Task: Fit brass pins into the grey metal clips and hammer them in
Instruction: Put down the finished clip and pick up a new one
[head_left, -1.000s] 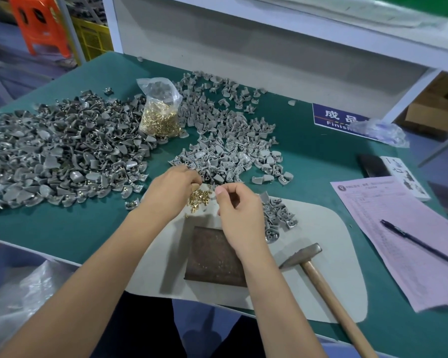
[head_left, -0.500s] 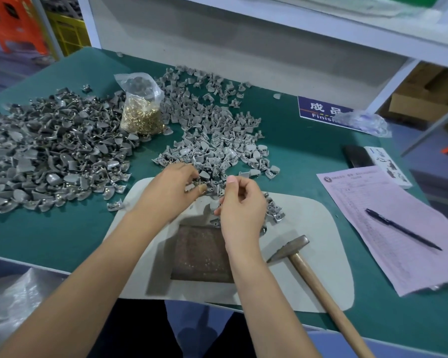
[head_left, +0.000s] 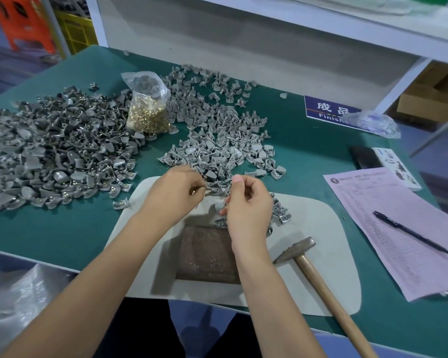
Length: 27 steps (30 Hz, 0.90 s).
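Though small, grey angular clip (head_left: 219, 204) between fingers (head_left: 237, 180)

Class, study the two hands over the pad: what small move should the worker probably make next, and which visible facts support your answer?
Probably bring the hands together and seat a pin in the clip. The right hand pinches a grey clip; the left hand holds something brass, seemingly brass pins, with a small gap between. The hammer lies untouched beside the metal block, so hammering comes later.
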Each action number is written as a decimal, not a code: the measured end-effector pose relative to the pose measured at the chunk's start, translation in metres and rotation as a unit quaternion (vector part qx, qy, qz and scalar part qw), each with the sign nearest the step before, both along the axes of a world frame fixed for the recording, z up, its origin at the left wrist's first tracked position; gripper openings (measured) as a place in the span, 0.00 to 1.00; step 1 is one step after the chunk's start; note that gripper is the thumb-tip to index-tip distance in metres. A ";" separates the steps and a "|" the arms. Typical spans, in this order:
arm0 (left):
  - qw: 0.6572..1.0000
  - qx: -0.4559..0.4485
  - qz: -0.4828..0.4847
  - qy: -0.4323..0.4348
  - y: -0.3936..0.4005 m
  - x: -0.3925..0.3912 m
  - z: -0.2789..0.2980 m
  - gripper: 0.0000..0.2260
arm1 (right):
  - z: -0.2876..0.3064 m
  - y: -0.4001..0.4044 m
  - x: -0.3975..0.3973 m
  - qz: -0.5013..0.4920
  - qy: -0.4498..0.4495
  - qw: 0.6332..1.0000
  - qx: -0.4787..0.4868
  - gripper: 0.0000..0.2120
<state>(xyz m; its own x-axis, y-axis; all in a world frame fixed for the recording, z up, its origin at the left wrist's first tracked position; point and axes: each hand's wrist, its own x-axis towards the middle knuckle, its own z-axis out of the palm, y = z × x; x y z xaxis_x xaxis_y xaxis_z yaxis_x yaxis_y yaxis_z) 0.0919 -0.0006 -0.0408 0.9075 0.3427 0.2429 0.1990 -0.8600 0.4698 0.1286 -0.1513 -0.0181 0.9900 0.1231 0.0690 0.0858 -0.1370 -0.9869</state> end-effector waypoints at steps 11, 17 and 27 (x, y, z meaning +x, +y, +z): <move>0.998 0.045 -0.045 0.026 -0.013 0.011 0.007 0.21 | -0.002 -0.002 0.001 -0.050 0.017 0.996 0.072 0.07; 0.993 0.097 -0.050 0.054 -0.023 0.024 0.007 0.26 | -0.001 -0.006 0.004 -0.100 0.043 0.984 0.138 0.09; 0.988 0.038 -0.132 0.076 -0.022 0.031 0.009 0.21 | -0.001 -0.007 0.006 -0.121 0.056 0.976 0.171 0.08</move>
